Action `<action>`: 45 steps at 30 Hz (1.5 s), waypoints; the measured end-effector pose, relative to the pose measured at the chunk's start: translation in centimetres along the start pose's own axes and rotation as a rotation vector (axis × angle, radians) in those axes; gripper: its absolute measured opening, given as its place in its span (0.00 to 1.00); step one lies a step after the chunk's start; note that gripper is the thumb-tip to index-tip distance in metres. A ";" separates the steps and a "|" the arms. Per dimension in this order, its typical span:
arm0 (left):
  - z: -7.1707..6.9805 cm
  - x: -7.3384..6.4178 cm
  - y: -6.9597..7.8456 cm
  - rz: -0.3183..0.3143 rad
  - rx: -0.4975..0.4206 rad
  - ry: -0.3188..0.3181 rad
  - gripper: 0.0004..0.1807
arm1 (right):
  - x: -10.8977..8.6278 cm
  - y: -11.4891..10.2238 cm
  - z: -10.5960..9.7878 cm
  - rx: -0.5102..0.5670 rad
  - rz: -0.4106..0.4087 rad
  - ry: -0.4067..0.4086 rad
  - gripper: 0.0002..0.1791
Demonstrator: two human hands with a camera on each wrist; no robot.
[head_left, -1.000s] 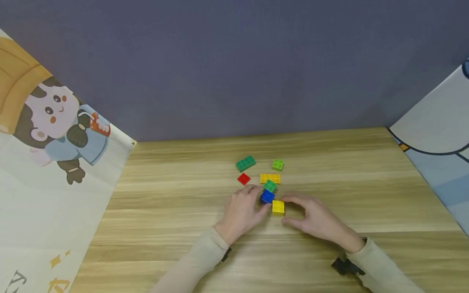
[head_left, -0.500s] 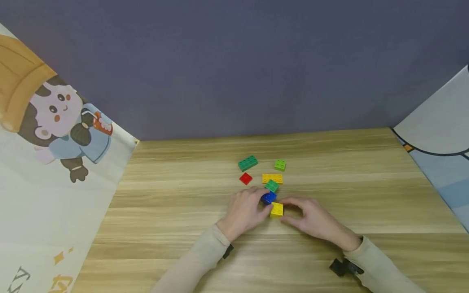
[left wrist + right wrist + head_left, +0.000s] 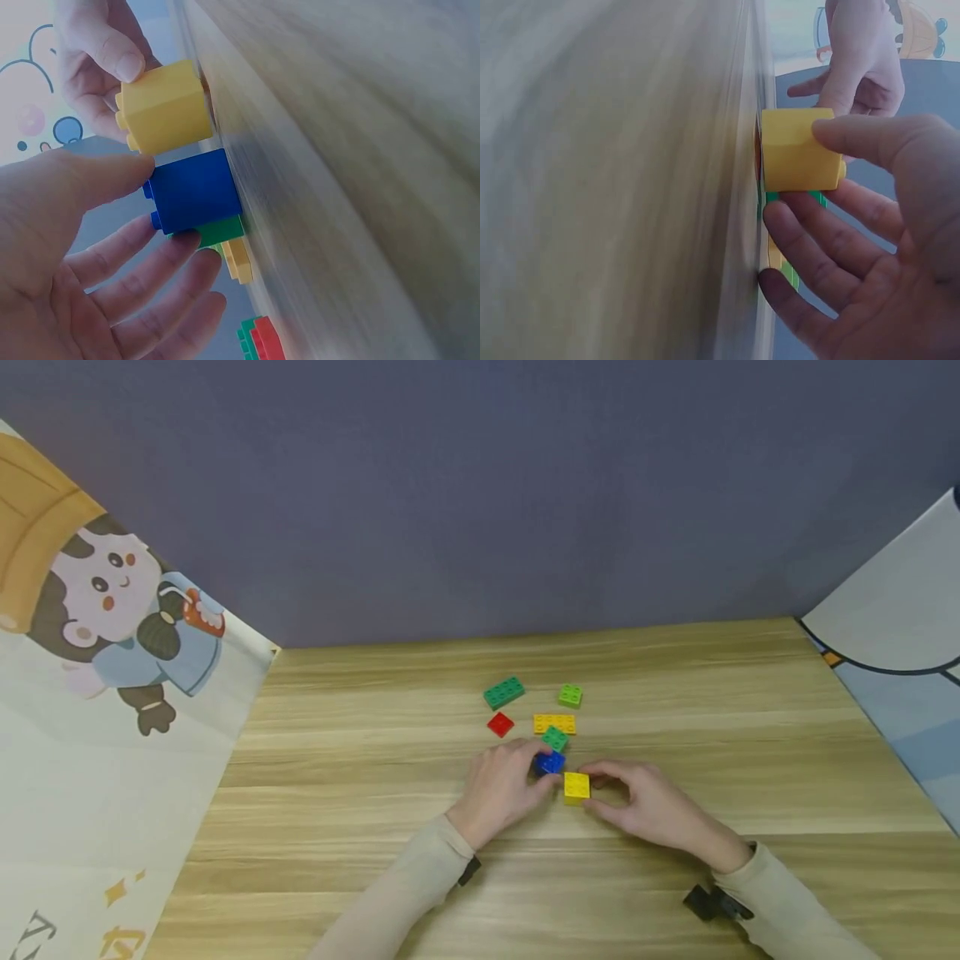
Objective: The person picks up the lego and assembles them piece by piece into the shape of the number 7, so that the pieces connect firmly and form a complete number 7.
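Observation:
In the head view, my left hand (image 3: 504, 787) pinches a blue toy brick (image 3: 551, 763) between thumb and fingers. My right hand (image 3: 651, 800) holds a yellow square brick (image 3: 577, 787) by its near and far sides. The yellow brick stands just right of and nearer than the blue one, studs up. From the left wrist, the blue brick (image 3: 196, 192) shows its smooth side, the thumb at one edge and fingertips at the other. The right wrist view has the thumb on the yellow brick (image 3: 799, 154), mostly covering the things behind it.
Directly behind the blue brick lies a green brick (image 3: 555, 738), with a long yellow brick (image 3: 554, 724) beyond. Farther back are a dark green brick (image 3: 504, 692), a lime brick (image 3: 571, 695) and a red piece (image 3: 500, 724). A dark panel (image 3: 480, 510) borders the wooden table (image 3: 337, 760).
My right fingers have closed onto the yellow brick, which shifted slightly left and then right, leaving a small gap from the blue brick. My left fingers have drawn in around the blue brick.

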State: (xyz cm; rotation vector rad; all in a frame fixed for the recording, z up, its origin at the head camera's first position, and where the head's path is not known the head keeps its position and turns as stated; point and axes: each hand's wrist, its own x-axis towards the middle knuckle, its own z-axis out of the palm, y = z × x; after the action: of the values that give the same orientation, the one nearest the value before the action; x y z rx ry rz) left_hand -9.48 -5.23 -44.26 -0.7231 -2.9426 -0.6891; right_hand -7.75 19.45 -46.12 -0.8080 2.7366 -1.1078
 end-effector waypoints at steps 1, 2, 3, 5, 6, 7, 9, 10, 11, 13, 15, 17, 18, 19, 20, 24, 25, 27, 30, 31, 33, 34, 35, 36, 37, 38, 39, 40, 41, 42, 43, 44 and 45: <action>0.0 0.0 0.0 -0.003 0.000 0.002 0.22 | 0.0 0.0 -0.1 0.002 0.003 -0.002 0.22; 0.0 0.1 0.0 -0.005 -0.002 0.004 0.22 | 0.0 0.1 -0.2 0.002 0.006 -0.003 0.22; 0.0 0.1 0.0 -0.007 -0.004 0.003 0.23 | -0.1 0.1 -0.3 0.002 0.012 -0.005 0.22; -0.1 0.2 0.0 -0.012 -0.010 -0.007 0.25 | -0.1 0.2 -0.6 0.004 0.018 -0.006 0.22; -0.1 0.2 0.0 -0.015 -0.017 -0.017 0.26 | -0.1 0.2 -0.6 0.008 0.020 -0.007 0.22; -0.2 0.2 0.0 -0.011 -0.026 -0.026 0.26 | -0.2 0.2 -0.7 0.009 0.024 -0.011 0.21; -0.2 0.1 0.1 -0.006 -0.045 -0.055 0.26 | -0.3 0.1 -0.9 0.006 0.038 -0.021 0.21; -0.2 0.0 0.1 -0.006 -0.056 -0.071 0.26 | -0.4 0.0 -1.0 0.009 0.044 -0.027 0.21; -0.2 -0.1 0.1 -0.005 -0.070 -0.086 0.26 | -0.5 0.0 -1.1 0.012 0.052 -0.032 0.21; -0.2 -0.2 0.1 -0.004 -0.106 -0.108 0.25 | -0.7 -0.2 -1.3 0.016 0.065 -0.036 0.21; -0.1 -0.2 0.0 -0.019 -0.154 -0.128 0.24 | -0.8 -0.3 -1.6 0.022 0.070 -0.028 0.22; 0.0 -0.1 -0.1 -0.037 -0.209 -0.138 0.22 | -0.9 -0.3 -1.8 0.030 0.078 -0.017 0.23; 0.0 -0.1 -0.2 -0.046 -0.235 -0.141 0.22 | -0.9 -0.4 -1.9 0.030 0.084 -0.010 0.23; 0.0 0.0 -0.3 -0.057 -0.259 -0.144 0.21 | -0.9 -0.4 -2.0 0.029 0.088 -0.007 0.24; 0.0 0.0 -0.4 -0.066 -0.278 -0.147 0.21 | -0.9 -0.4 -2.1 0.029 0.095 -0.003 0.24; 0.0 0.1 -0.6 -0.096 -0.348 -0.170 0.21 | -0.7 -0.3 -2.3 0.026 0.096 0.010 0.25; 0.0 0.1 -0.7 -0.104 -0.366 -0.177 0.22 | -0.6 -0.3 -2.3 0.025 0.086 0.017 0.25; -0.1 0.2 -0.8 -0.117 -0.400 -0.189 0.23 | -0.6 -0.3 -2.4 0.023 0.075 0.033 0.25; -0.1 0.2 -0.9 -0.119 -0.412 -0.200 0.22 | -0.5 -0.3 -2.5 0.013 0.073 0.050 0.24; -0.1 0.2 -1.0 -0.116 -0.406 -0.201 0.22 | -0.5 -0.3 -2.5 0.008 0.074 0.054 0.24; -0.1 0.2 -1.0 -0.109 -0.395 -0.205 0.21 | -0.3 -0.4 -2.6 0.008 0.080 0.058 0.24; -0.2 0.2 -1.0 -0.106 -0.388 -0.205 0.20 | -0.2 -0.5 -2.6 0.008 0.081 0.060 0.23; -0.2 0.1 -1.1 -0.103 -0.383 -0.204 0.20 | 0.0 -0.6 -2.6 0.011 0.079 0.062 0.23; -0.2 0.1 -1.1 -0.103 -0.381 -0.201 0.20 | 0.1 -0.7 -2.6 0.018 0.075 0.063 0.23; -0.2 0.1 -1.1 -0.103 -0.380 -0.201 0.20 | 0.3 -0.8 -2.6 0.028 0.072 0.064 0.23; -0.1 0.1 -1.1 -0.104 -0.381 -0.200 0.20 | 0.5 -0.9 -2.6 0.039 0.067 0.065 0.23; -0.1 0.1 -1.1 -0.103 -0.379 -0.199 0.20 | 0.6 -0.9 -2.6 0.046 0.063 0.067 0.23; -0.1 0.1 -1.2 -0.103 -0.380 -0.198 0.20 | 0.7 -1.0 -2.6 0.051 0.059 0.065 0.23; -0.1 0.1 -1.2 -0.103 -0.380 -0.199 0.20 | 0.9 -1.1 -2.6 0.056 0.055 0.064 0.23; -0.1 0.1 -1.2 -0.105 -0.381 -0.200 0.20 | 1.0 -1.1 -2.6 0.062 0.054 0.060 0.23; 0.0 0.1 -1.2 -0.104 -0.383 -0.202 0.21 | 1.2 -1.2 -2.6 0.065 0.055 0.058 0.23; 0.0 0.1 -1.2 -0.105 -0.384 -0.202 0.21 | 1.3 -1.2 -2.5 0.068 0.057 0.056 0.23; 0.0 0.2 -1.2 -0.103 -0.385 -0.202 0.22 | 1.4 -1.2 -2.5 0.070 0.061 0.053 0.23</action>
State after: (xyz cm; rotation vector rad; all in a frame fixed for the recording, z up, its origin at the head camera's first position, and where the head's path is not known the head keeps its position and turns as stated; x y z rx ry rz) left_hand -10.16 -6.12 -44.74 -0.7017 -3.0785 -1.2884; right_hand -9.07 19.57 -43.29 -0.6914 2.7274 -1.2225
